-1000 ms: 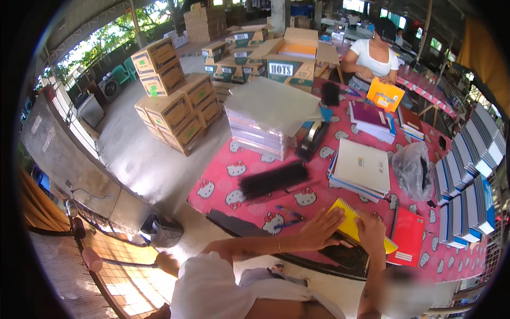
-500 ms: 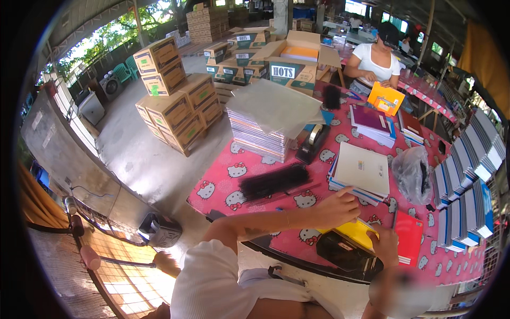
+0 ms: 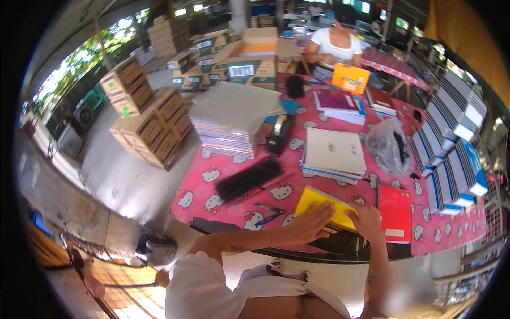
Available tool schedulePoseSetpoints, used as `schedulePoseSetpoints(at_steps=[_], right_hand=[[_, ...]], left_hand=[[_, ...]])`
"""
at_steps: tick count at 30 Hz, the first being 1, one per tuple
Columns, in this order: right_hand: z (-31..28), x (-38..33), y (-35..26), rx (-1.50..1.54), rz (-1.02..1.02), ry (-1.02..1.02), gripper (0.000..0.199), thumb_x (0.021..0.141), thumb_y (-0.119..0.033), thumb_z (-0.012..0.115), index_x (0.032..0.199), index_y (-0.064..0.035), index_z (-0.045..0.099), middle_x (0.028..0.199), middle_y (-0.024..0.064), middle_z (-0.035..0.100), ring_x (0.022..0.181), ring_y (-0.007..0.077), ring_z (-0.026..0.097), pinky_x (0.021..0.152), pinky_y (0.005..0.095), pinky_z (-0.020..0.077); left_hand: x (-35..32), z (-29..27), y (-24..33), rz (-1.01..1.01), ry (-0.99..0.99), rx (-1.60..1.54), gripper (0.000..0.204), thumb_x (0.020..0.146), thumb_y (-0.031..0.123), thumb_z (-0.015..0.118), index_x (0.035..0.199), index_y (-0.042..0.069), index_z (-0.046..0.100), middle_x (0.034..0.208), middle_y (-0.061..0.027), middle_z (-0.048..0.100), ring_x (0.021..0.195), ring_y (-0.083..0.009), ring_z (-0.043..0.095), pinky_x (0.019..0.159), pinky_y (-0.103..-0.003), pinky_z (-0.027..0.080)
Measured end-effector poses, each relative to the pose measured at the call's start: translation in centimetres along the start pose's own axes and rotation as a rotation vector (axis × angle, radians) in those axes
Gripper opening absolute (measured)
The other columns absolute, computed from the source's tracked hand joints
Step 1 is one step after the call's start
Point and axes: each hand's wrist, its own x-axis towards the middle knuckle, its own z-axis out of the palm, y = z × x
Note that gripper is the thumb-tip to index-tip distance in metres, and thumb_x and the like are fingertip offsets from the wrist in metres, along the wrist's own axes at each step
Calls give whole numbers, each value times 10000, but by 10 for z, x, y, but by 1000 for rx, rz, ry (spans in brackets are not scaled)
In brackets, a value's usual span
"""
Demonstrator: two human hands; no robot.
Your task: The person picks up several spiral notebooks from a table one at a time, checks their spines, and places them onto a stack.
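Note:
A yellow notebook [image 3: 313, 198] lies in front of me at the table's near edge, partly over a black device [image 3: 345, 243] whose kind I cannot make out. My left hand [image 3: 319, 216] rests flat on the notebook's cover, fingers stretched out. At its right end my right hand [image 3: 367, 219] grips the edge with curled fingers, though the fingertips are partly hidden. Just right of that hand is a red notebook [image 3: 394, 212]. Beyond the yellow notebook sits a stack of white-covered notebooks [image 3: 334, 151].
A bundle of thin black coils [image 3: 248, 179], pens [image 3: 270, 213] and a tape dispenser [image 3: 280, 134] lie to the left, near a tall sheet-covered stack [image 3: 226, 130]. Rightward are a plastic bag [image 3: 389, 148] and notebook piles [image 3: 446, 138]. Across the table, a person [image 3: 336, 48] holds an orange notebook [image 3: 350, 78].
My left hand has moved from beside the white-covered stack onto the yellow notebook, which now shows more of its cover. My right hand stays at its edge. The whole view has shifted.

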Motion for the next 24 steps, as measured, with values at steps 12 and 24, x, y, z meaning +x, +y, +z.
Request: schedulePoseSetpoints(at_steps=[12,24], right_hand=[[3,-13,6,-37,74,-142,532,840,-234,736,1325,-143,536,853,149,709,809,340,699,658,481,521],[44,-74,71,1192,257,72,352,904,-71,722,1235,14,638,1114,46,686,1048,91,590,876,273,503]], left_hand=[[94,-43,-8,-68,34,322,815,936,549,507,1475,-43,356,1545,-248,343,1461,-381,291,1138,-600,258],[113,-71,11,-60,-180,26,522,902,371,661,1268,15,560,1335,-154,569,1279,-320,512,1163,-600,218]])
